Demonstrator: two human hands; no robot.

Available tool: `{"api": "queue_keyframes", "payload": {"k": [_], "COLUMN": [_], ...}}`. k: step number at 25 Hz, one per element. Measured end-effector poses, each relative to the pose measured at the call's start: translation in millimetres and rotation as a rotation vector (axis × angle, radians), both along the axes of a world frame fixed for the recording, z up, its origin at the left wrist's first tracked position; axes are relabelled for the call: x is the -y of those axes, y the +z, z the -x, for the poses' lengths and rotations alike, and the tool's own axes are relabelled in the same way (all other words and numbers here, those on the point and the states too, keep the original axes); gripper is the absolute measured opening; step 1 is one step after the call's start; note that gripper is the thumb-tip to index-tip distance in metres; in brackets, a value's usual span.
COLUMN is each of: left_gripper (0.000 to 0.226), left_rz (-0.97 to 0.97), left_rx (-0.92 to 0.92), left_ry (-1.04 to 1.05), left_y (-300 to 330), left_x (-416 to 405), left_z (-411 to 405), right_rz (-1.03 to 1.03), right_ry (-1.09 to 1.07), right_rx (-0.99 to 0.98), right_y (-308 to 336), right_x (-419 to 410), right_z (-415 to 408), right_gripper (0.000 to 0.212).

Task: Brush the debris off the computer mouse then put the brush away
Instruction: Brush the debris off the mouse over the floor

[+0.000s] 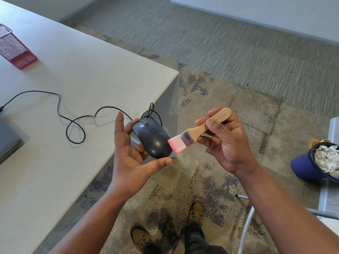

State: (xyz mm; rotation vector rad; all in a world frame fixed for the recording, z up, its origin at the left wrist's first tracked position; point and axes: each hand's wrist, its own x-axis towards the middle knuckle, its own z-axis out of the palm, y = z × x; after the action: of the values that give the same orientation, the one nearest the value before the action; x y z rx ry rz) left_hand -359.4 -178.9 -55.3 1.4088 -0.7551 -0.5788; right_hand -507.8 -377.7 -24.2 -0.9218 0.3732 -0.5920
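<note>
Beside white table, glossy black mouse (corded) meets pink-bristled brush.

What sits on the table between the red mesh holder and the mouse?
In the head view, only the mouse's black cable loops across the bare table between the holder and the mouse.

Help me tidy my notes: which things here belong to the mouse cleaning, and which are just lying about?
Job: mouse in left hand; brush in right hand.
Lying about: red mesh holder, laptop, bin.
</note>
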Motion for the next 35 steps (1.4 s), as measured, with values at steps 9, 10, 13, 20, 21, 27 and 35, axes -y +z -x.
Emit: {"api": "queue_keyframes", "payload": {"k": [9, 10, 13, 20, 21, 27, 35], "left_gripper": [0.145, 0.144, 0.145, 0.139, 0.137, 0.140, 0.140], "left_rz": [0.011, 0.012, 0.008, 0.034, 0.041, 0.020, 0.001], "left_rx": [0.015, 0.016, 0.022, 0.055, 0.060, 0.072, 0.044], "left_ry": [0.000, 0.000, 0.004, -0.018, -0.027, -0.036, -0.031], "left_y": [0, 0, -2, -5, -4, -6, -3], "left_x": [-2, -2, -2, -2, -1, -5, -2], "left_z": [-1, -1, 0, 0, 0, -2, -3], "right_rz": [0.160, 0.199, 0.354, 0.184, 0.115, 0.121, 0.481], "right_ry": [0.199, 0.203, 0.204, 0.030, 0.044, -0.093, 0.249], "right_rx": [0.039, 0.019, -0.046, 0.016, 0.025, -0.148, 0.014], "right_y": [6, 8, 15, 22, 20, 11, 36], "right_x": [-2, -1, 4, 2, -1, 1, -12], "right_z": [3, 3, 3, -4, -7, -8, -7], "right_gripper": [0.018, 0.017, 0.013, 0.018, 0.019, 0.017, 0.014]}}
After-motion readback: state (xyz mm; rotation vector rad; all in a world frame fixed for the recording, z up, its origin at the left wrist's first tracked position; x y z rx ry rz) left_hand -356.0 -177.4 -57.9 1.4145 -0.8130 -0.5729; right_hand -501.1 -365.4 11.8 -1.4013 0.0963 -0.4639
